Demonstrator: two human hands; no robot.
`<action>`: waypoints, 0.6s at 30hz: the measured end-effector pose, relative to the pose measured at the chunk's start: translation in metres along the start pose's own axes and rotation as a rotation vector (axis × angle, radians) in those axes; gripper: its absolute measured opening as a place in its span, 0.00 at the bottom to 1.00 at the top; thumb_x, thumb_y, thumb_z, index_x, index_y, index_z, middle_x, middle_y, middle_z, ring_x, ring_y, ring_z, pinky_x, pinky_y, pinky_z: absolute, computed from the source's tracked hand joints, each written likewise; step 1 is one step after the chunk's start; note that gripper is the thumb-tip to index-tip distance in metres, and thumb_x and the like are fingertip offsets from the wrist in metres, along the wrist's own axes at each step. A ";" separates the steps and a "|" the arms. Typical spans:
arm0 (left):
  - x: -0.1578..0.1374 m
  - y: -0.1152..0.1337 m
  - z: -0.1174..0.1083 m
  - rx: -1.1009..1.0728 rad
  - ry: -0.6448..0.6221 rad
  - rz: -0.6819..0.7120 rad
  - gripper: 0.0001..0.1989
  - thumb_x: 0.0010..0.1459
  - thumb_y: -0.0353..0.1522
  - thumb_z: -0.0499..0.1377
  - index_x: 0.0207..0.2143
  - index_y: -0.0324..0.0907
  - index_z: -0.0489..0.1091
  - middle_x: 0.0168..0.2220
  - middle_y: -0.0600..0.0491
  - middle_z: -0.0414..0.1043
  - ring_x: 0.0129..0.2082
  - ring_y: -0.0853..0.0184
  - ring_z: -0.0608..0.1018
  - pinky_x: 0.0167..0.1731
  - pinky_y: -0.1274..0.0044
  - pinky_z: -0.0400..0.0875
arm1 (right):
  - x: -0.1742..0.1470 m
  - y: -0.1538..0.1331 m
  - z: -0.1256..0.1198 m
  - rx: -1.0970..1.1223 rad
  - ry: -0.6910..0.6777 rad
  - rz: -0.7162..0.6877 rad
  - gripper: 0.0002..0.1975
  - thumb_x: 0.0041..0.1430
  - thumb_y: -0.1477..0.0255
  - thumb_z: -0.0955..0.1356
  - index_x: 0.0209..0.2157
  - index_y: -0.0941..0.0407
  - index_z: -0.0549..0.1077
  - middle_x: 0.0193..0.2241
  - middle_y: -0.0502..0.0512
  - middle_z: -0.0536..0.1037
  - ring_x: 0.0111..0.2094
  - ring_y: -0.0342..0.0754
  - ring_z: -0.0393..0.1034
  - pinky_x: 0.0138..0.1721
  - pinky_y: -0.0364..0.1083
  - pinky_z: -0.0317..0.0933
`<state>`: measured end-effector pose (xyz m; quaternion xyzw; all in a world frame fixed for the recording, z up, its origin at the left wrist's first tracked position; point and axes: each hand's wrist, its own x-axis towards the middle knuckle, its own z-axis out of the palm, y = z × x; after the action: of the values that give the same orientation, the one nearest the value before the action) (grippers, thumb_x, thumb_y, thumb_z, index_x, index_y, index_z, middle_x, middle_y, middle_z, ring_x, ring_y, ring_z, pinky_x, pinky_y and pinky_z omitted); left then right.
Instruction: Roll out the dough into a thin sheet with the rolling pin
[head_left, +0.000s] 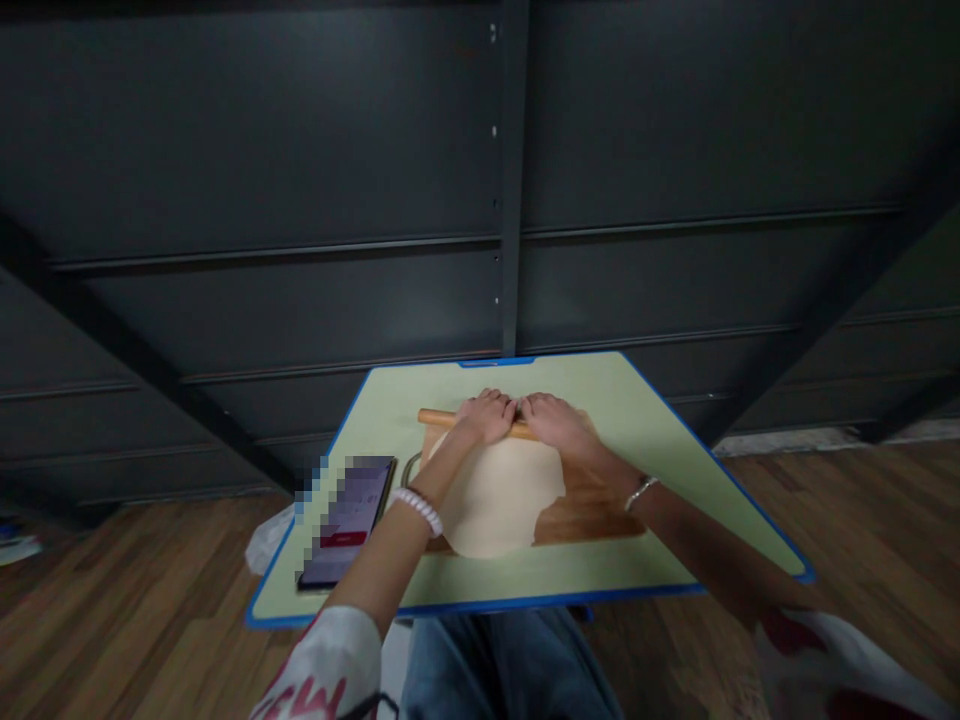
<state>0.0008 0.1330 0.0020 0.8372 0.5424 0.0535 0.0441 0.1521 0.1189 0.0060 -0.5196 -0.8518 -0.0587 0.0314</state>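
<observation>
A wooden rolling pin [436, 416] lies crosswise over the far part of a large, thin sheet of pale dough [501, 500]. My left hand [487, 414] is on the pin left of its middle, its fingers curled over the far side. Close beside it, my right hand [553, 420] grips the same pin and covers most of its right end. Under the dough is a brown wooden board [589, 512], bare mainly on the right. At the near side, the dough reaches slightly past the board's edge.
A phone [352, 520] lies at the left of the pale green, blue-edged table [667, 450]. The board's metal handle [409, 468] shows by my left forearm. Dark panels [360, 180] stand behind the table. A plastic bag [265, 540] is at the left.
</observation>
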 end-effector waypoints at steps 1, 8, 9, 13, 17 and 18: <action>0.005 -0.001 -0.001 -0.002 -0.014 -0.012 0.27 0.65 0.40 0.34 0.47 0.40 0.68 0.52 0.46 0.69 0.53 0.62 0.68 0.51 0.68 0.62 | 0.004 0.004 0.002 0.000 -0.004 -0.006 0.17 0.63 0.76 0.55 0.44 0.61 0.72 0.42 0.65 0.76 0.43 0.53 0.70 0.44 0.47 0.59; 0.031 -0.006 -0.002 -0.006 -0.086 -0.128 0.30 0.64 0.44 0.34 0.43 0.40 0.71 0.47 0.44 0.73 0.48 0.59 0.74 0.47 0.69 0.65 | 0.027 0.024 0.012 0.030 -0.030 0.056 0.19 0.65 0.70 0.55 0.44 0.62 0.73 0.44 0.67 0.75 0.46 0.53 0.68 0.48 0.47 0.57; 0.033 -0.006 -0.002 -0.004 -0.081 -0.139 0.31 0.64 0.45 0.33 0.44 0.39 0.71 0.47 0.43 0.73 0.48 0.59 0.74 0.47 0.70 0.64 | 0.030 0.025 0.013 0.036 -0.031 0.071 0.20 0.65 0.70 0.54 0.43 0.62 0.73 0.44 0.67 0.75 0.46 0.52 0.69 0.47 0.47 0.57; 0.037 -0.006 -0.004 0.007 -0.053 -0.167 0.34 0.64 0.46 0.31 0.44 0.37 0.71 0.47 0.42 0.73 0.48 0.59 0.74 0.47 0.70 0.65 | 0.038 0.029 0.015 0.035 -0.029 0.105 0.20 0.65 0.71 0.53 0.41 0.62 0.74 0.42 0.66 0.76 0.44 0.52 0.70 0.45 0.47 0.58; 0.031 -0.003 -0.006 0.032 -0.028 -0.176 0.34 0.64 0.45 0.32 0.41 0.38 0.72 0.44 0.42 0.74 0.44 0.58 0.75 0.44 0.68 0.66 | 0.028 0.024 0.010 0.016 -0.018 0.079 0.19 0.64 0.73 0.54 0.43 0.63 0.73 0.44 0.67 0.75 0.46 0.54 0.69 0.47 0.50 0.57; 0.027 -0.002 -0.006 0.041 -0.016 -0.170 0.32 0.64 0.45 0.33 0.40 0.38 0.73 0.43 0.42 0.74 0.44 0.58 0.75 0.44 0.67 0.66 | 0.023 0.021 0.008 0.010 -0.017 0.050 0.18 0.64 0.74 0.54 0.44 0.62 0.72 0.44 0.67 0.75 0.46 0.54 0.68 0.48 0.51 0.57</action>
<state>0.0096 0.1584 0.0086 0.7894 0.6120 0.0318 0.0355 0.1603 0.1498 0.0021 -0.5411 -0.8391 -0.0493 0.0281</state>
